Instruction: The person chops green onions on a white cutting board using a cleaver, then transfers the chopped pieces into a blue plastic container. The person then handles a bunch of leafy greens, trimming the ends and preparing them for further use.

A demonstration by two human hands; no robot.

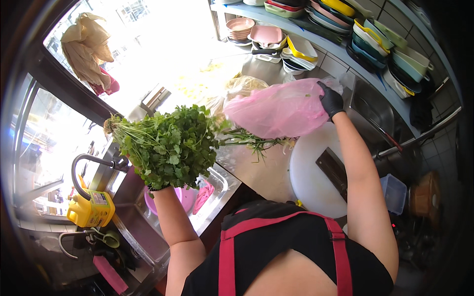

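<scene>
A large leafy bunch of cilantro point(170, 148) is held up over the sink's edge, its roots pointing left. My left hand point(158, 188) supports it from below; only a dark bit of the glove shows at the wrist, and the fingers are hidden by the leaves. In its black glove, my right hand point(331, 100) grips the right end of a pink plastic bag point(276, 109), raised above the counter. Below the bag lie green onions point(255, 140). A cleaver point(330, 168) rests on the round white cutting board point(307, 177), partly behind my right forearm.
On the left is a metal sink point(142, 231) with a pink basin point(187, 198), a pink cloth point(203, 197), a curved faucet point(79, 166) and a yellow jug point(92, 209). A clear bag point(246, 84) lies behind the pink one. Stacked dishes point(264, 35) and a shelf point(333, 48) line the back.
</scene>
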